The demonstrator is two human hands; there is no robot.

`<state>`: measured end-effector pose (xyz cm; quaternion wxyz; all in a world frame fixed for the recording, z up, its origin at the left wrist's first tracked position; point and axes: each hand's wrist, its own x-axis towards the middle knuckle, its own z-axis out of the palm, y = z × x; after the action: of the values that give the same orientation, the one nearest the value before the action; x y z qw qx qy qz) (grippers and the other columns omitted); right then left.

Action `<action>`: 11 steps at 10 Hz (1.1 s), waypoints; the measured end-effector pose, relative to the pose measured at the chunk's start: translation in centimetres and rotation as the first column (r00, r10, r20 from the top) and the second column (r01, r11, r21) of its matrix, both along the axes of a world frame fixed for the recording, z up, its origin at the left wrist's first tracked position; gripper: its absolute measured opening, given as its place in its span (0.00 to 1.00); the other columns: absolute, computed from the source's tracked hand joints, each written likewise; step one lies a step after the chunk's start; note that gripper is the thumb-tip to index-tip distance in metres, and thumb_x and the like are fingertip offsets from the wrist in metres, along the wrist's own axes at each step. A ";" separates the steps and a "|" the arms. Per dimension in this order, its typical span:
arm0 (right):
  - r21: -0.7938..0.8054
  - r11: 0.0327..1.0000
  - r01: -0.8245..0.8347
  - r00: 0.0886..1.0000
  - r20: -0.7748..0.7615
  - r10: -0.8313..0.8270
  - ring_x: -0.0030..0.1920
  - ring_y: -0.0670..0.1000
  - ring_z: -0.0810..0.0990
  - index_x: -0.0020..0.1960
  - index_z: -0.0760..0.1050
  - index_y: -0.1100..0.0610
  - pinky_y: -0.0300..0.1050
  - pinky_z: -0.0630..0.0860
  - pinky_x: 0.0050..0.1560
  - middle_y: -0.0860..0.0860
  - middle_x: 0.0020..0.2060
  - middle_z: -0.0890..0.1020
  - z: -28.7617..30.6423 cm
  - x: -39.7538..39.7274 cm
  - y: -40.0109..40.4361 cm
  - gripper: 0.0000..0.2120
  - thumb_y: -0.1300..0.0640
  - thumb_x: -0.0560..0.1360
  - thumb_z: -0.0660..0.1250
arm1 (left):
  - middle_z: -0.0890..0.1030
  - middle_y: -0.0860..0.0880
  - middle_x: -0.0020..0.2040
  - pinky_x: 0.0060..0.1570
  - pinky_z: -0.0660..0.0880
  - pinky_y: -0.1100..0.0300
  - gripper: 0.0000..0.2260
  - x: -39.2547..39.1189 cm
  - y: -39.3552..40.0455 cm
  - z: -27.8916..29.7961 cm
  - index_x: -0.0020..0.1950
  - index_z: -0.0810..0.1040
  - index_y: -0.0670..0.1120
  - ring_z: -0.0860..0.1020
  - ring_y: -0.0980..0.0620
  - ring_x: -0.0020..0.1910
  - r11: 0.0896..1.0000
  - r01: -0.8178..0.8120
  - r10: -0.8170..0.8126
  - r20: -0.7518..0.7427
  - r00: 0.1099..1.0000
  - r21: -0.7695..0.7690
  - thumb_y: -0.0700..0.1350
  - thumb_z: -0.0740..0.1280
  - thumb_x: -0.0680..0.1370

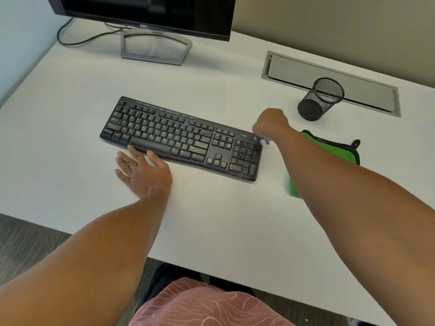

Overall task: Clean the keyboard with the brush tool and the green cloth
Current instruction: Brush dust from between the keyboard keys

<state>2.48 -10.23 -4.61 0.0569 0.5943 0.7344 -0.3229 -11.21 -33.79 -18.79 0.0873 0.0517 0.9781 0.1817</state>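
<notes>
The keyboard (181, 137) is steadied by spread left hand (143, 170) fingers; the brush tool (265, 141), gripped by curled right hand (270, 124) fingers, should be swept lightly between keys.

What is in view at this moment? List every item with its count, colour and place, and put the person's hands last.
keyboard: 1, black, desk centre
brush tool: 1, white-blue tip showing, at keyboard's top right corner
green cloth: 1, green with black edge, right of keyboard, partly under forearm
pen cup: 1, black mesh, far right
monitor: 1, black, silver stand, rear
cable hatch: 1, grey, rear right
desk: 1, white
left hand: flat on desk by spacebar
right hand: grips brush tool
</notes>
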 end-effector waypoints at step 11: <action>-0.205 0.977 -0.052 0.997 0.036 0.061 0.28 0.48 0.64 0.32 0.63 0.59 0.39 0.62 0.29 0.50 0.28 0.67 0.0 -0.9 -1.4 0.20 0.57 0.80 0.64 | 0.48 0.43 0.83 0.79 0.39 0.47 0.28 0.0 0.0 0.2 0.83 0.46 0.48 0.44 0.47 0.82 1.000 -0.005 0.005 -0.004 1.000 -0.009 0.56 0.43 0.85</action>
<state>1.56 -11.67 -4.59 0.1421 0.5708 0.7128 -0.3821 -11.16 -33.75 -18.62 0.0850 0.0490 0.9793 0.1772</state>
